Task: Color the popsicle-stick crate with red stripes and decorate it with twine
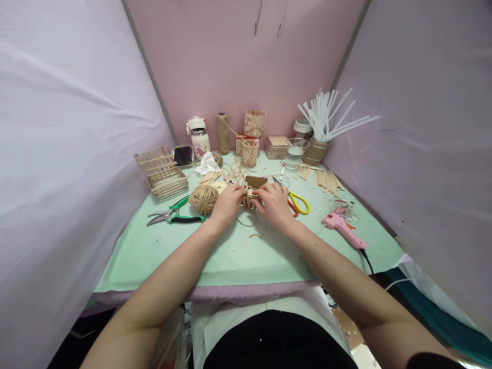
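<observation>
At the middle of the table both hands meet at a small brown cardboard piece [256, 181] with red-and-white striping low on its front. My left hand [227, 204] grips its left side with bent fingers, and my right hand [274, 205] pinches at its right side. The fingers cover much of it, so its full shape is hidden. A loose loop of twine [248, 224] hangs below the fingers. Beside my left hand lies a ball of jute twine [203, 199]. Scissors with yellow [303, 204] and red handles lie by my right hand.
Green-handled pruning shears [175, 217] lie at left, near a slatted wooden basket [168, 182]. A pink glue gun [346, 230] with a cord rests at right. Wooden sticks [328, 181], a water cup [295, 152], a jar of white glue sticks [317, 149] and a bottle [200, 141] stand behind.
</observation>
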A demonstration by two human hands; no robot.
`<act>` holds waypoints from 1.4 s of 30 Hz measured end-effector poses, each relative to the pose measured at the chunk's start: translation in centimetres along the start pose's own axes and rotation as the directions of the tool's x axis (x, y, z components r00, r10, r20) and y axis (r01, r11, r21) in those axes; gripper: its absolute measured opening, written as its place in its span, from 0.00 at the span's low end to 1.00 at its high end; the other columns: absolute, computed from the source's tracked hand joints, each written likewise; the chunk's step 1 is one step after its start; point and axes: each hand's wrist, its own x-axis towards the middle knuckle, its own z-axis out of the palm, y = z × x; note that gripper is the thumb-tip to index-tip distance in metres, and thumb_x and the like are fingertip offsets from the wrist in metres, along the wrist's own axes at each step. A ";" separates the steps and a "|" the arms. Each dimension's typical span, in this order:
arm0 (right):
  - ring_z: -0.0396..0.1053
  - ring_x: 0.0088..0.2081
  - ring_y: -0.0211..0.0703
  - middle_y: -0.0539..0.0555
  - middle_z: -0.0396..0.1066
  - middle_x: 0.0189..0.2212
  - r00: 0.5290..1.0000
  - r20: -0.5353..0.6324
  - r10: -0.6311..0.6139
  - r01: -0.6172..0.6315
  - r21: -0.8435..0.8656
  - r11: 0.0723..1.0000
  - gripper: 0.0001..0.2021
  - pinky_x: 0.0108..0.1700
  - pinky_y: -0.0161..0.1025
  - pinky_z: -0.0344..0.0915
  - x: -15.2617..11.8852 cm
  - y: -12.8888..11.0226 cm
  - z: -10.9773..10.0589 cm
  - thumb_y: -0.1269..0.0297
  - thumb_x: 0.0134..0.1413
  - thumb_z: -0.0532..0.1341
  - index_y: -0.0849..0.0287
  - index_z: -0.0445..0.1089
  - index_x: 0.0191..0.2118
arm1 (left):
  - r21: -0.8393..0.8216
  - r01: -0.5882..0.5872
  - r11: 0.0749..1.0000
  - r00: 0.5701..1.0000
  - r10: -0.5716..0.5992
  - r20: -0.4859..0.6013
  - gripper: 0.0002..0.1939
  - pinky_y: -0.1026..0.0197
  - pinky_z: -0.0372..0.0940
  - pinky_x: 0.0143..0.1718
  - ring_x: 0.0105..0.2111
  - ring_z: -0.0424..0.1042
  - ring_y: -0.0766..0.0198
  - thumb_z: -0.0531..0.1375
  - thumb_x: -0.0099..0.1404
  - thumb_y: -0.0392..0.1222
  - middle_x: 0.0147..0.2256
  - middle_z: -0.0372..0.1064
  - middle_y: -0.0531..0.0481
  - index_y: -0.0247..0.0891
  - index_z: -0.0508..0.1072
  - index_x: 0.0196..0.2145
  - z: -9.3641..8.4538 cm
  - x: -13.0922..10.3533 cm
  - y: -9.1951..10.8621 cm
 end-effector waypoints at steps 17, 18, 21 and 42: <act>0.64 0.43 0.48 0.54 0.73 0.37 0.993 -0.113 0.041 -0.036 0.047 0.998 0.10 0.44 0.45 0.49 -1.6 1.3 -0.2 0.59 0.62 0.58 0.54 0.75 0.37 | 0.106 -0.135 0.985 0.990 0.139 -0.025 0.11 0.56 0.65 0.43 0.40 0.67 0.59 0.55 0.67 0.37 0.37 0.72 0.46 0.39 0.79 0.37 1.0 0.2 1.1; 0.64 0.43 0.48 0.54 0.73 0.37 0.992 -0.117 0.043 -0.037 0.053 0.998 0.09 0.45 0.44 0.49 -1.7 1.3 -0.3 0.59 0.62 0.58 0.54 0.75 0.39 | 0.100 -0.137 0.985 0.990 0.141 -0.030 0.11 0.56 0.65 0.43 0.40 0.67 0.59 0.55 0.67 0.38 0.37 0.72 0.46 0.39 0.79 0.38 1.0 0.2 1.1; 0.65 0.44 0.48 0.54 0.73 0.38 0.990 -0.131 0.056 -0.047 0.069 0.996 0.09 0.45 0.44 0.50 -1.9 1.7 -0.8 0.59 0.62 0.58 0.53 0.74 0.42 | 0.075 -0.151 0.986 0.986 0.156 -0.058 0.11 0.55 0.65 0.44 0.41 0.67 0.59 0.55 0.67 0.39 0.38 0.72 0.45 0.39 0.78 0.41 1.1 0.2 1.3; 0.49 0.65 0.58 0.68 0.51 0.63 0.990 0.144 0.008 -0.064 0.385 0.921 0.43 0.61 0.53 0.53 0.8 5.8 -0.8 0.52 0.44 0.69 0.61 0.52 0.64 | -0.098 0.289 0.952 0.949 -0.298 -0.105 0.02 0.57 0.64 0.39 0.33 0.67 0.62 0.58 0.62 0.36 0.31 0.67 0.50 0.37 0.66 0.31 0.0 -1.4 1.4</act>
